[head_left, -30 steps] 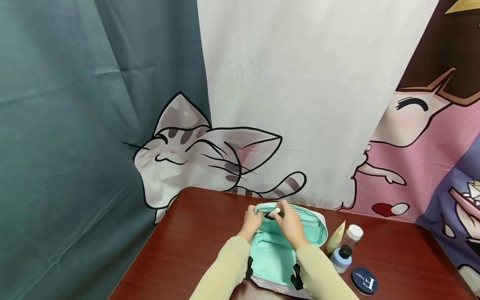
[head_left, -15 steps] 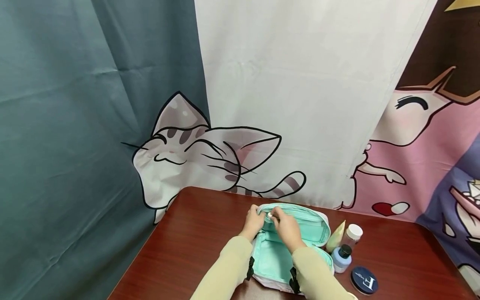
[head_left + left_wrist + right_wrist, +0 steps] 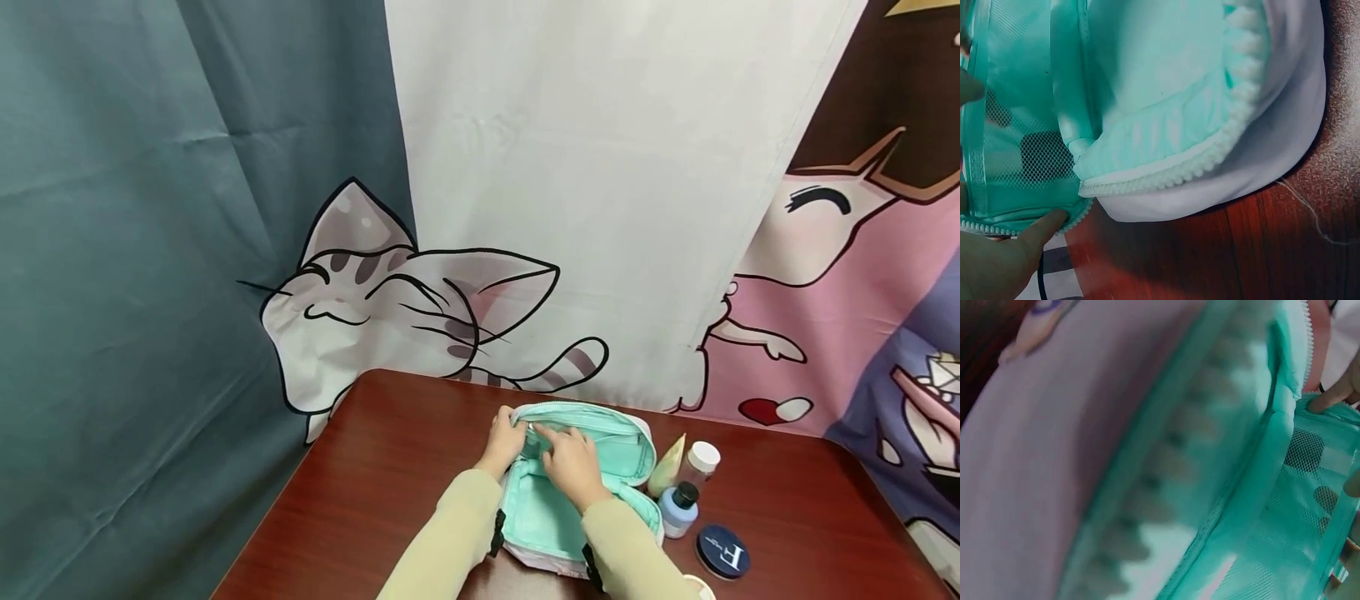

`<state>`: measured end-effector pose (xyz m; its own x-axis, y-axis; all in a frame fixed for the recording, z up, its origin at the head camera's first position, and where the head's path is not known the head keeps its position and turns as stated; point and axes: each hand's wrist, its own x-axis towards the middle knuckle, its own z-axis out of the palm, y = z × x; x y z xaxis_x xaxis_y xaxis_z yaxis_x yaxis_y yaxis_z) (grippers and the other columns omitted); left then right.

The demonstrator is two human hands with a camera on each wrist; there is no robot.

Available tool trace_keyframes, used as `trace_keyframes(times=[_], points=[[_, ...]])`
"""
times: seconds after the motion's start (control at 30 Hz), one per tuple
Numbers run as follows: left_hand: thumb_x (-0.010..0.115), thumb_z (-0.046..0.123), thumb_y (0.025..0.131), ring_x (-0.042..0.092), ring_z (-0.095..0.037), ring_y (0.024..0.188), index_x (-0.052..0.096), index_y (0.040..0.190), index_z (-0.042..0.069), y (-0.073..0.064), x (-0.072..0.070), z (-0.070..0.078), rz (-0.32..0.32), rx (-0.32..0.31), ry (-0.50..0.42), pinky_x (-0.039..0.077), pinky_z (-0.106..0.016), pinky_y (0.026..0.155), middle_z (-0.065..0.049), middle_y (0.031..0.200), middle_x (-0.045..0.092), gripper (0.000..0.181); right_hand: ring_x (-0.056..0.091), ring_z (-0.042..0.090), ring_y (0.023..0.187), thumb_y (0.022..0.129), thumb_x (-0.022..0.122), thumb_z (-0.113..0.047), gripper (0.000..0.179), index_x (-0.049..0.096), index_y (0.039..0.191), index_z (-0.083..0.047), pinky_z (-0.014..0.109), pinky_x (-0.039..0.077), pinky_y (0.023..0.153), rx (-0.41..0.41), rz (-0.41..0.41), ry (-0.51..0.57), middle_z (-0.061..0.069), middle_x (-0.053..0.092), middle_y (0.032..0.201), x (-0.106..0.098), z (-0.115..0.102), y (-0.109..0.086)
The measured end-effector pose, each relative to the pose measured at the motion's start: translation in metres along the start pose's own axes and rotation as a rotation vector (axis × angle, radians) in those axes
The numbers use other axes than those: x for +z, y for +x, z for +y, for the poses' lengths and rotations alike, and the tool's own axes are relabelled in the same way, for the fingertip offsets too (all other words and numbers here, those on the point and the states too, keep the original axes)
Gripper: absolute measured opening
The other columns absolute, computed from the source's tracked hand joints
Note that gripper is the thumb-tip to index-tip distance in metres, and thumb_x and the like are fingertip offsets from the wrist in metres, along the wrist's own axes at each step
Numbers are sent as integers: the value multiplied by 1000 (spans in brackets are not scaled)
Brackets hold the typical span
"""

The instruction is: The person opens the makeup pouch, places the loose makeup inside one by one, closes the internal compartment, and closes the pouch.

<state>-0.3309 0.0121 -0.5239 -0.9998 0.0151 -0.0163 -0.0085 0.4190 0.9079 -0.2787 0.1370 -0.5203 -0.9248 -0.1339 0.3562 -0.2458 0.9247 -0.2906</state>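
A mint-lined zip cosmetic bag (image 3: 543,521) lies unzipped on the table, its lid raised toward the curtain. My left hand (image 3: 501,443) grips the lid's left edge, thumb on the inside. Inside the lid is a mesh pocket (image 3: 1013,125); a dark item (image 3: 1047,156) shows through the netting. My right hand (image 3: 573,468) is at the top of that pocket, index finger stretched left to a small whitish end (image 3: 531,427) near the left thumb. In the right wrist view, the right fingers (image 3: 1354,486) appear only at the frame's edge, by the pocket's opening.
Right of the bag stand a yellowish tube (image 3: 666,471), a clear bottle with a white cap (image 3: 702,458) and a blue bottle with a black cap (image 3: 678,512). A round dark-blue container (image 3: 722,552) lies nearer. A pale round object (image 3: 700,587) peeks out beside the right sleeve.
The small white-ended item that the right hand pinched has gone down into the lid pocket. The right fingers have let go, and the index finger is now extended. The left hand keeps its grip.
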Motion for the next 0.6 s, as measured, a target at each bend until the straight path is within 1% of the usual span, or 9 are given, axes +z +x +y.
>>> trace_keyframes(times=[0.1,0.17,0.23,0.3,0.37,0.43,0.53,0.6], points=[[53,15,92,50,-27,89,48,102,5,0,0,-1,-18,6,6,42,-43,79,-12,99,48,15,53,27,93,79,64,-9,50,58,128,-22,48,36,85,-26,-41,1,7,65,98,-2,3,-3],[53,17,92,50,-27,92,47,105,5,0,0,-2,-33,12,13,42,-44,80,-12,101,48,18,51,31,105,79,64,-8,53,54,131,-18,53,30,96,-54,-58,32,11,61,112,-4,6,-5],[53,19,93,51,-28,94,47,107,5,1,0,-2,-51,22,24,42,-44,81,-13,103,48,21,49,34,113,80,63,-6,53,54,131,-13,54,27,100,-69,-49,92,13,56,120,-7,9,-8],[52,20,93,51,-29,96,46,110,4,1,-1,-1,-65,33,28,42,-44,81,-15,106,48,24,46,35,118,81,61,-4,49,55,129,-9,54,28,100,-63,-26,164,14,53,125,-12,11,-10],[51,21,94,51,-30,98,44,115,4,1,0,0,-71,38,31,42,-44,83,-17,110,48,28,44,37,120,81,59,-2,41,60,122,-6,53,31,98,-40,-1,227,15,51,129,-18,15,-14],[50,22,95,51,-31,101,42,119,4,0,0,1,-73,35,28,41,-45,84,-18,115,46,32,41,37,122,82,58,-2,31,65,112,-5,54,33,96,-1,-2,266,15,50,131,-25,18,-17],[48,23,97,48,-33,106,38,125,5,-3,0,2,-75,17,18,39,-47,88,-19,121,42,35,39,36,123,82,58,-4,17,68,95,-8,56,27,98,84,-45,341,15,49,132,-32,21,-20],[47,23,98,46,-35,108,36,126,5,-5,1,2,-83,9,14,37,-49,90,-19,122,40,35,35,36,124,85,57,-5,11,66,88,-9,57,26,96,170,-79,423,15,48,133,-35,22,-22]])
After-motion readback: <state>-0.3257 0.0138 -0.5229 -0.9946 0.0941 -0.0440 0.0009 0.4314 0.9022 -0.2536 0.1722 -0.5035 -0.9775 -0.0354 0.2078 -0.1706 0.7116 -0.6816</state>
